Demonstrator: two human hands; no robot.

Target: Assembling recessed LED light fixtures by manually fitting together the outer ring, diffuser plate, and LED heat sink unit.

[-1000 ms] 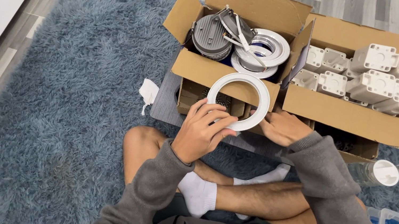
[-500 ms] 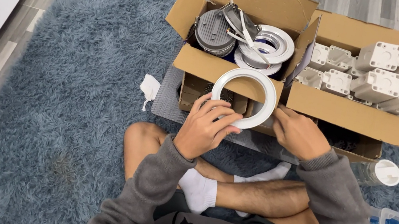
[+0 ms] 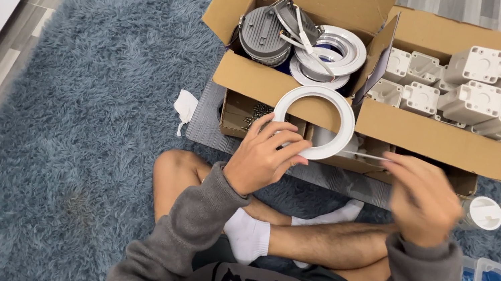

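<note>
Holding white ring (image 3: 313,122) in left hand (image 3: 265,156), right hand (image 3: 420,199) now drawn away, blurred

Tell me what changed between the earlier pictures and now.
The right hand left the white ring and drew off to the right, blurred with motion, with what looks like a thin rod at its fingertips. The left hand kept its grip on the ring's lower edge, held up before the cardboard boxes. The boxes and blue rug stayed as they were.
</note>
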